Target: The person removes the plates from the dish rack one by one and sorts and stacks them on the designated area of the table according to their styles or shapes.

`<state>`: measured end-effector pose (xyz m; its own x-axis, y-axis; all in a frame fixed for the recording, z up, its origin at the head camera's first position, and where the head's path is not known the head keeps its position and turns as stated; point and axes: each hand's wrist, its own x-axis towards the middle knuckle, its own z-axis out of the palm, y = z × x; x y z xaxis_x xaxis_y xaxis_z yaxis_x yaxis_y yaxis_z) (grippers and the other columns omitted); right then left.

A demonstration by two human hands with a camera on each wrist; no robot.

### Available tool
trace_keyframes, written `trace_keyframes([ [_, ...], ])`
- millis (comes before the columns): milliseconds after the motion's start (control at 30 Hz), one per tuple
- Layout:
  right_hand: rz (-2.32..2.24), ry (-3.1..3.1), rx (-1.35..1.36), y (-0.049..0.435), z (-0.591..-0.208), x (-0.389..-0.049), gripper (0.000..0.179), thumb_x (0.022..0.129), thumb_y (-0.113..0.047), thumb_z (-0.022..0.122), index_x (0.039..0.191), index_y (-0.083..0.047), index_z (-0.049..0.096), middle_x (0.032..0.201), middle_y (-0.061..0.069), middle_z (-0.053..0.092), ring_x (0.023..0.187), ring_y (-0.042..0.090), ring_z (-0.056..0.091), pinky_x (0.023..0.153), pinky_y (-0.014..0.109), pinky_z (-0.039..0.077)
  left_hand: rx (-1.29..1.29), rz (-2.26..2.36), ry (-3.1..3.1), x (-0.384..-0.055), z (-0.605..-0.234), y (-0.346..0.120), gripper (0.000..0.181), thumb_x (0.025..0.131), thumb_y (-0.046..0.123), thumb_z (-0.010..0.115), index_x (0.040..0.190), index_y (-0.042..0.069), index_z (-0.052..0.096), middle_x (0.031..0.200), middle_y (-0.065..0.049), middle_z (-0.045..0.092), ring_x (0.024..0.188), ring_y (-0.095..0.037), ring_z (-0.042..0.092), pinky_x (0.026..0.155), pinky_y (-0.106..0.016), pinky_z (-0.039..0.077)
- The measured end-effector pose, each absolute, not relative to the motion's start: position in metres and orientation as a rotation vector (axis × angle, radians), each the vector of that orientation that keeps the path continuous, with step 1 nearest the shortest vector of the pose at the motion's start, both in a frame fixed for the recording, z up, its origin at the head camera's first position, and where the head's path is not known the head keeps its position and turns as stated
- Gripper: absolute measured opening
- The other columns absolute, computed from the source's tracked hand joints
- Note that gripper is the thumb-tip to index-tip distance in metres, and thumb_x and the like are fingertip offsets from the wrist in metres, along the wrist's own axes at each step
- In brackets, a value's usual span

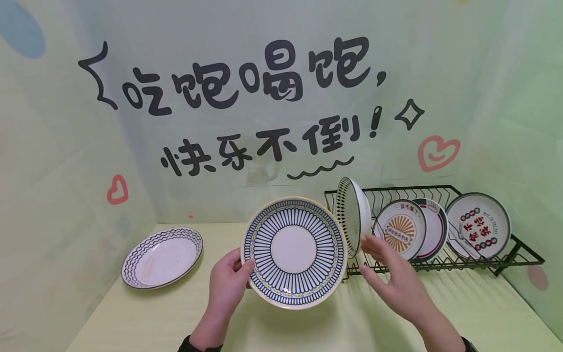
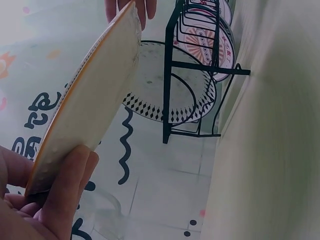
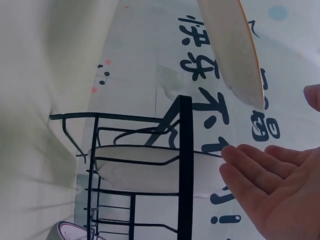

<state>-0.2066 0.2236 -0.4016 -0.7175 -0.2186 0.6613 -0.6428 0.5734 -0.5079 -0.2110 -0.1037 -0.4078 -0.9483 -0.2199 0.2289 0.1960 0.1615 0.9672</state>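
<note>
The person's left hand (image 1: pixel 226 283) grips the patterned plate (image 1: pixel 294 249) at the lower left of its rim, the thumb lying over the decorated face and the fingers bent behind it, against the pale underside seen in the left wrist view. The plate is up in the air above the desk (image 1: pixel 145 318), tipped upright with its face toward the person, and in the head view it covers part of the rack's left end. Dark petal-like rays circle its plain white centre, and a thin orange-brown line runs along its edge.

The right hand (image 1: pixel 398 278) has hold of nothing. Its fingers are stretched out and the thumb is spread well away from them; the palm faces the plate's right rim, with a gap between in the right wrist view.

The black wire rack (image 3: pixel 185 165) stands on the right part of the desk, toward the back edge. At the rack's left end a deep bowl (image 1: pixel 365 215) stands on its side, its diamond-patterned mouth turned left. Farther along stand a sunburst plate (image 1: pixel 398 232), a plate with a red and navy border (image 1: pixel 435 234) partly behind it, and, toward the right end, a plate with red characters (image 1: pixel 479 225). An oval dish (image 1: pixel 164 259) with wavy lines lies near the desk's back left corner. Large dark writing covers the back wall (image 1: pixel 246 24).
</note>
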Motion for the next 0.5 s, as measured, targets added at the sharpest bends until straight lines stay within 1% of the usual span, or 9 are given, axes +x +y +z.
trace_keyframes([
  [200,0.99,-2.255,0.699,0.23,-0.405,-0.205,0.062,0.085,-0.005,0.075,0.141,-0.003,0.049,0.131,0.01,0.062,0.114,0.027,0.062,0.099,0.006,0.033,0.055,-1.829,-2.136,-0.211,-0.412,-0.112,0.029,0.092,0.0,0.062,0.12,-0.007,0.065,0.088,-0.017,0.071,0.067,-0.02,0.068,0.056,-0.031,0.059],
  [333,0.938,-2.249,0.686,0.235,-0.407,-0.203,0.063,0.084,-0.006,0.077,0.141,-0.004,0.05,0.131,0.009,0.062,0.113,0.029,0.062,0.101,0.005,0.029,0.079,-1.836,-2.133,-0.211,-0.414,-0.118,0.028,0.092,0.0,0.062,0.118,-0.007,0.066,0.086,-0.016,0.071,0.066,-0.02,0.069,0.057,-0.031,0.06],
  [500,0.873,-2.273,0.65,0.241,-0.408,-0.202,0.062,0.084,-0.009,0.077,0.139,-0.003,0.051,0.132,0.009,0.062,0.115,0.031,0.059,0.103,0.004,0.025,0.093,-1.837,-2.126,-0.209,-0.416,-0.126,0.03,0.093,0.001,0.062,0.12,-0.011,0.063,0.089,-0.018,0.071,0.065,-0.02,0.069,0.057,-0.031,0.06],
])
